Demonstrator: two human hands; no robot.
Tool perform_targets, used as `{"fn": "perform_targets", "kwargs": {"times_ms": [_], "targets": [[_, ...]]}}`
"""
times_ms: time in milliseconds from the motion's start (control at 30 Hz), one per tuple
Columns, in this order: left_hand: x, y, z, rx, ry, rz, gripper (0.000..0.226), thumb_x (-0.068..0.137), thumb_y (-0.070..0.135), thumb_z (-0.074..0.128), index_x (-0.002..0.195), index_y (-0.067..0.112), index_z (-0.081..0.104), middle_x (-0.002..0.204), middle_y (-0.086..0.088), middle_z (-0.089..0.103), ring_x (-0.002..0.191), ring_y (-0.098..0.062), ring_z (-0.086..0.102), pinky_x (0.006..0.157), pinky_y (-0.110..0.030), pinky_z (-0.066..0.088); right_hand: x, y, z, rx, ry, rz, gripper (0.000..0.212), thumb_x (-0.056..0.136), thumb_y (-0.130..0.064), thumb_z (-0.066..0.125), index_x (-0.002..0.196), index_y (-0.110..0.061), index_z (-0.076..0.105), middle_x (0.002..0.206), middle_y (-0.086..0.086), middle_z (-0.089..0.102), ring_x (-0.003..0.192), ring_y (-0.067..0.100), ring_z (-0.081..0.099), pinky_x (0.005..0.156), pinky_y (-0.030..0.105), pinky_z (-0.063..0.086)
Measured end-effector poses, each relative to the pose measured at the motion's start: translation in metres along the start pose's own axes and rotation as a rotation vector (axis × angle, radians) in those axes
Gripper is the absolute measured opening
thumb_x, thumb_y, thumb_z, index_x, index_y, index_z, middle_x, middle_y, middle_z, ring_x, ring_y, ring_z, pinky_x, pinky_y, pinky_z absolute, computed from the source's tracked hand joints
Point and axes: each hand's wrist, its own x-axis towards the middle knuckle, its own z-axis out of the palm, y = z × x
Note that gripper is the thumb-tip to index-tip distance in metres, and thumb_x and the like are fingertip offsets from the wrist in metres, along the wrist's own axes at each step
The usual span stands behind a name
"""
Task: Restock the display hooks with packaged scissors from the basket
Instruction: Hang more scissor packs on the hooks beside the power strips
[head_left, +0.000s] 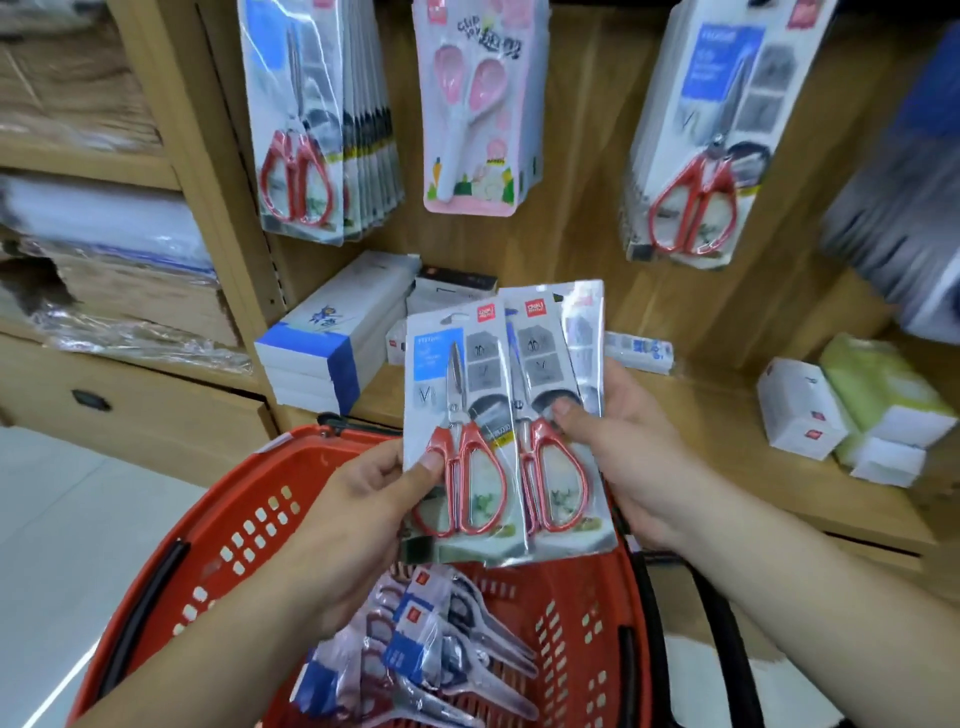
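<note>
Above the red basket (218, 540) I hold a fan of packaged red-handled scissors. My left hand (363, 499) pinches the front pack (457, 395) at its lower left, thumb on the handle. My right hand (623, 447) grips the packs behind it (550, 374), thumb on their front. More packaged scissors (431, 649) lie in the basket's bottom. On the wooden back wall hang three rows of packs: red-handled scissors at the left (296, 124), pink scissors in the middle (472, 114) and red-handled scissors at the right (711, 145).
A wooden shelf (727, 431) below the hooks carries stacked blue-and-white boxes (322, 348), small white boxes (800, 405) and green packs (878, 384). Left of the upright are shelves of wrapped paper (104, 218). The basket's black handle (722, 639) hangs at the right.
</note>
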Motion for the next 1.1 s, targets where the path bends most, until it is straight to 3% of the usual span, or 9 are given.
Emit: {"fn": "perform_targets", "kwargs": {"times_ms": [100, 200, 267, 367, 500, 700, 867, 1000, 1100], "targets": [[0.0, 0.016, 0.016, 0.058, 0.006, 0.053, 0.026, 0.104, 0.005, 0.057, 0.128, 0.009, 0.063, 0.114, -0.019, 0.077, 0.105, -0.038, 0.075, 0.094, -0.054, 0.058, -0.007, -0.019, -0.013, -0.036, 0.071, -0.112, 0.031, 0.107, -0.007, 0.059, 0.129, -0.028, 0.066, 0.121, -0.005, 0.079, 0.115, 0.02, 0.074, 0.108, 0.053, 0.054], [0.008, 0.033, 0.042, 0.091, 0.026, 0.099, 0.028, 0.102, -0.003, 0.057, 0.127, 0.008, 0.062, 0.107, -0.018, 0.078, 0.093, -0.034, 0.076, 0.093, -0.06, 0.057, -0.014, -0.037, -0.027, -0.098, 0.18, -0.188, 0.022, 0.11, -0.021, 0.056, 0.126, -0.031, 0.066, 0.118, -0.01, 0.079, 0.112, 0.015, 0.074, 0.105, 0.048, 0.057], [0.012, 0.043, 0.062, 0.102, 0.011, 0.127, 0.029, 0.102, -0.004, 0.056, 0.127, 0.009, 0.063, 0.105, -0.015, 0.079, 0.087, -0.028, 0.077, 0.083, -0.054, 0.06, -0.02, -0.049, -0.037, -0.159, 0.259, -0.252, 0.02, 0.111, -0.028, 0.052, 0.123, -0.034, 0.067, 0.114, -0.015, 0.078, 0.104, 0.002, 0.072, 0.097, 0.033, 0.058], [0.016, 0.055, 0.091, 0.148, -0.013, 0.173, 0.03, 0.101, -0.004, 0.058, 0.127, 0.011, 0.063, 0.105, -0.012, 0.08, 0.087, -0.025, 0.077, 0.069, -0.04, 0.06, -0.029, -0.063, -0.054, -0.172, 0.353, -0.339, 0.021, 0.113, -0.027, 0.048, 0.113, -0.036, 0.067, 0.102, -0.021, 0.073, 0.084, -0.016, 0.065, 0.068, 0.003, 0.048], [0.021, 0.067, 0.12, 0.194, -0.023, 0.232, 0.03, 0.098, -0.006, 0.063, 0.125, 0.008, 0.062, 0.105, -0.011, 0.08, 0.095, -0.03, 0.077, 0.079, -0.046, 0.061, -0.038, -0.08, -0.075, -0.115, 0.457, -0.378, 0.019, 0.112, -0.027, 0.05, 0.114, -0.034, 0.067, 0.103, -0.018, 0.075, 0.089, -0.007, 0.068, 0.065, 0.006, 0.048], [0.028, 0.096, 0.141, 0.273, -0.035, 0.332, 0.033, 0.098, -0.001, 0.068, 0.127, 0.012, 0.059, 0.101, -0.002, 0.081, 0.091, -0.021, 0.078, 0.071, -0.036, 0.06, -0.035, -0.116, -0.099, -0.124, 0.553, -0.488, 0.018, 0.11, -0.023, 0.055, 0.105, -0.039, 0.062, 0.103, -0.015, 0.072, 0.09, -0.005, 0.066, 0.073, 0.015, 0.048], [0.041, 0.108, 0.152, 0.299, -0.003, 0.386, 0.027, 0.1, -0.001, 0.064, 0.122, 0.013, 0.058, 0.092, 0.003, 0.081, 0.079, -0.013, 0.077, 0.061, -0.028, 0.057, -0.017, -0.128, -0.11, -0.094, 0.569, -0.541, 0.017, 0.11, -0.021, 0.053, 0.109, -0.035, 0.062, 0.094, -0.016, 0.066, 0.074, -0.011, 0.059, 0.064, 0.003, 0.044], [0.054, 0.102, 0.152, 0.323, 0.008, 0.358, 0.028, 0.103, 0.003, 0.062, 0.126, 0.017, 0.057, 0.1, 0.002, 0.081, 0.087, -0.016, 0.079, 0.071, -0.038, 0.059, -0.004, -0.112, -0.112, -0.049, 0.587, -0.484, 0.017, 0.111, -0.022, 0.052, 0.106, -0.033, 0.064, 0.096, -0.015, 0.07, 0.081, -0.005, 0.064, 0.061, 0.007, 0.044], [0.058, 0.097, 0.156, 0.313, -0.004, 0.35, 0.034, 0.104, 0.002, 0.059, 0.131, 0.022, 0.058, 0.105, -0.002, 0.081, 0.096, -0.024, 0.079, 0.085, -0.048, 0.062, -0.001, -0.108, -0.111, -0.002, 0.613, -0.454, 0.016, 0.111, -0.021, 0.051, 0.107, -0.032, 0.062, 0.099, -0.017, 0.068, 0.079, -0.013, 0.063, 0.059, 0.004, 0.043]]}}
